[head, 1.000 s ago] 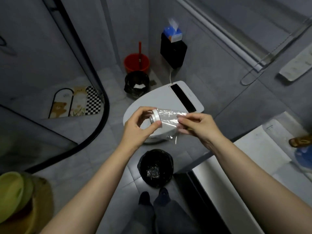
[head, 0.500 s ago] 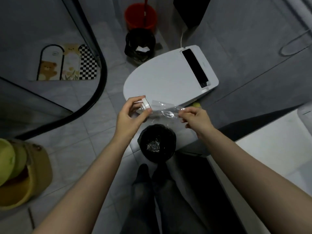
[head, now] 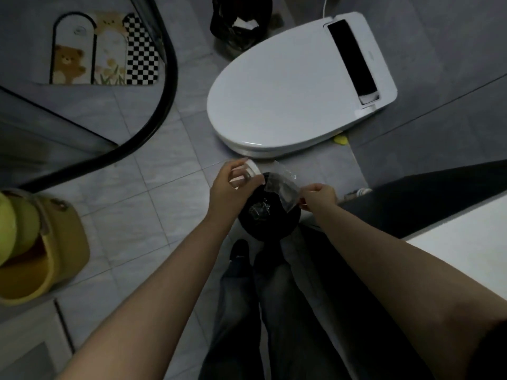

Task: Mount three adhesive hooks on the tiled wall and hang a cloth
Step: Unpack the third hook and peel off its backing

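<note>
My left hand (head: 231, 185) grips a small round white adhesive hook (head: 248, 171) by its rim. My right hand (head: 318, 196) pinches the far end of a clear plastic wrapper (head: 281, 186) that stretches between both hands. Hook and wrapper hang directly over a black-lined waste bin (head: 270, 218) on the floor, which holds a crumpled piece of clear film. No cloth and no mounted hooks are in view.
A closed white toilet (head: 288, 89) stands just beyond the bin. A second black bin (head: 238, 20) sits at the top. A curved black shower frame (head: 153, 127) and a bear mat (head: 101, 50) are to the left, a yellow bucket (head: 52, 250) lower left, a white counter (head: 461, 259) on the right.
The view has tilted down towards the floor. Both hands have lowered with the hook and wrapper from in front of the toilet to over the waste bin.
</note>
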